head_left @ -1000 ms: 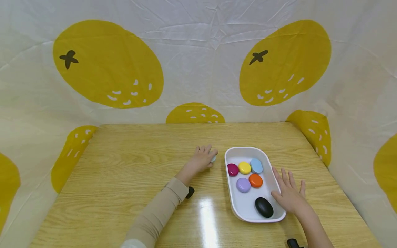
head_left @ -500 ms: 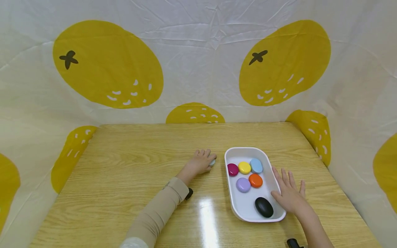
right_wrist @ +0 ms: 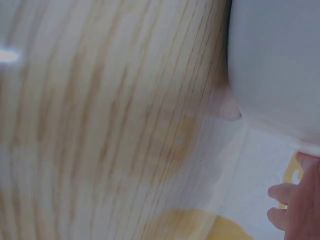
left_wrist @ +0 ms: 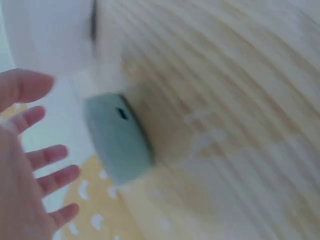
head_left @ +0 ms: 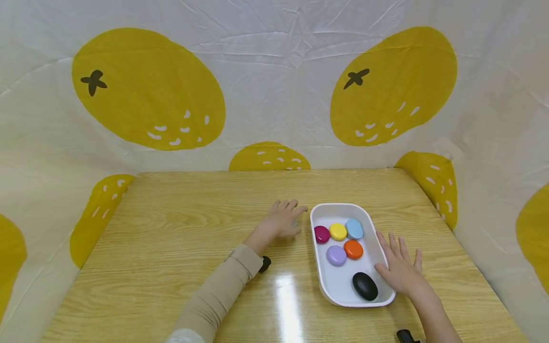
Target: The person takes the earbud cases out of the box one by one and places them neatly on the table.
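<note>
My left hand point(head_left: 280, 221) is held over the table just left of a white tray point(head_left: 316, 271), its fingers spread. Close by its thumb side is a small pale green block point(left_wrist: 120, 137) with a dark slot, blurred in the left wrist view; the hand mostly hides it in the head view. The fingers are not wrapped around it. Flat against the tray's right side lies my right hand point(head_left: 401, 267), fingers extended. Inside the tray are rounded magenta point(head_left: 322, 234), yellow point(head_left: 338, 232), light blue point(head_left: 354, 229), orange point(head_left: 353, 249) and lavender point(head_left: 336, 256) pieces, plus a larger black oval point(head_left: 365, 286).
A wooden table point(head_left: 171, 214) carries everything. Behind and beside it hangs a pale cloth point(head_left: 274, 95) with large yellow fruit prints. Black wrist devices show at the left sleeve point(head_left: 265, 264) and below the right forearm point(head_left: 406, 336).
The left hand first drew slightly toward me with the pale green block at its fingers; now those fingers have spread and reach a bit farther forward and right. Tray and right hand stay put.
</note>
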Tool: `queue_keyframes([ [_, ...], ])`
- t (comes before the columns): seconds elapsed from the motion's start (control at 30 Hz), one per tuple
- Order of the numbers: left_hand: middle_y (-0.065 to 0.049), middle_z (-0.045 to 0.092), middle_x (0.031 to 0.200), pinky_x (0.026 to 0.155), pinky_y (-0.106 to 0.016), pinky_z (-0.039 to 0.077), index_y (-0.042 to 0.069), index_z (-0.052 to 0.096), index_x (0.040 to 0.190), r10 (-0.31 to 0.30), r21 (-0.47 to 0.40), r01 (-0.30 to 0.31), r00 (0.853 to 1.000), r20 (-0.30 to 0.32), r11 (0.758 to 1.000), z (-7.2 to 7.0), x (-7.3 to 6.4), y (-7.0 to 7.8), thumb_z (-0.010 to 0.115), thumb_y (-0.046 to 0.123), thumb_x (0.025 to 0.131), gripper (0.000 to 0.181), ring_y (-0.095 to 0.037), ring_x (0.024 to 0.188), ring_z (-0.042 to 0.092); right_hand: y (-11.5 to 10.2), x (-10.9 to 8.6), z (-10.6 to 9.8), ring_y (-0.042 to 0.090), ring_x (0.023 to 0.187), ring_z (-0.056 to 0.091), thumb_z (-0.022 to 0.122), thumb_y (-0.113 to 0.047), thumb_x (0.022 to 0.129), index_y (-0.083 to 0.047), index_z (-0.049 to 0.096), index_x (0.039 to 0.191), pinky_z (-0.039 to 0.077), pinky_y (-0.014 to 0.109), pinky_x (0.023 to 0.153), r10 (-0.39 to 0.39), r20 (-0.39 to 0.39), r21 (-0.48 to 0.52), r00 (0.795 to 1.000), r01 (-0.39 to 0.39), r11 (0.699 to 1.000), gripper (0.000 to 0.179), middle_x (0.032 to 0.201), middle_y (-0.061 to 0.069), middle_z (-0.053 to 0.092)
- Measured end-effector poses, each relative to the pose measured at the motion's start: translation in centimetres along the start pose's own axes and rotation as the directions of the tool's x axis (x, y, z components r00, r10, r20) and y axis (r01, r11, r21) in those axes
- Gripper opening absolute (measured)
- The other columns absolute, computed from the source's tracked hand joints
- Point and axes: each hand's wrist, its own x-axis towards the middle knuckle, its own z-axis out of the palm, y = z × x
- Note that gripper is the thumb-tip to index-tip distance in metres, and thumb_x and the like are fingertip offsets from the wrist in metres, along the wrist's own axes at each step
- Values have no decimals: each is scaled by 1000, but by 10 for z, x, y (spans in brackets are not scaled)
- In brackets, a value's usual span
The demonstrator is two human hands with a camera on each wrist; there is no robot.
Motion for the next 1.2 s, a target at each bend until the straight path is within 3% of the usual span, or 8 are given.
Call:
queue_keyframes([
  [0.13,-2,36,132,103,-46,25,26,34,137,85,4,-85,992,-92,996,-11,4,15,48,36,86,54,-23,122,35,0,0,0,52,130,-2,50,-29,88,-22,0,148,-18,66,93,-1,0,2,1000,1,1000,78,145,32,6],
  [0.27,-1,39,131,102,-43,29,25,38,136,183,46,-178,974,-134,983,-14,5,33,48,37,85,53,-21,119,38,-1,0,-1,52,130,-2,50,-31,89,-22,1,148,-18,66,92,0,3,8,1000,0,1000,78,145,32,5],
  [0.5,1,43,126,98,-36,32,27,43,134,301,162,-280,946,-121,946,0,6,63,49,42,86,51,-17,116,39,1,1,0,52,131,-2,50,-31,89,-21,1,148,-18,66,93,-2,-2,-3,1000,2,1000,77,146,30,5],
  [0.67,6,44,119,90,-29,32,30,44,132,364,234,-335,927,-92,913,11,4,82,49,46,84,51,-12,106,42,0,0,0,52,131,-1,51,-31,89,-21,2,148,-17,67,93,-4,-5,-10,1000,4,1000,77,146,30,5],
  [0.77,8,46,116,87,-28,32,31,44,131,370,246,-343,926,-74,907,14,3,91,51,47,83,51,-11,103,43,0,0,-1,52,130,-1,51,-31,89,-21,1,148,-17,67,92,-4,-3,-12,1000,4,1000,78,146,30,5],
  [0.87,10,46,119,87,-28,33,34,43,130,351,257,-331,936,-33,908,17,3,99,52,48,83,50,-11,104,43,-1,0,-1,52,130,-2,51,-31,89,-21,1,148,-17,67,92,-1,0,-13,1000,1,1000,78,146,30,5],
  [1.03,12,39,133,92,-30,30,41,37,133,267,268,-283,959,98,921,20,7,110,54,50,83,53,-10,112,40,-1,0,-2,52,130,-2,51,-31,89,-21,2,148,-17,68,92,-2,0,-16,1000,2,1000,78,145,31,6],
  [1.2,14,37,137,92,-31,30,44,35,134,205,281,-247,964,169,927,23,10,117,56,50,83,55,-10,113,40,-1,0,-2,53,130,-1,52,-30,88,-21,1,148,-20,66,92,-1,3,-24,1000,1,1000,79,145,32,7],
])
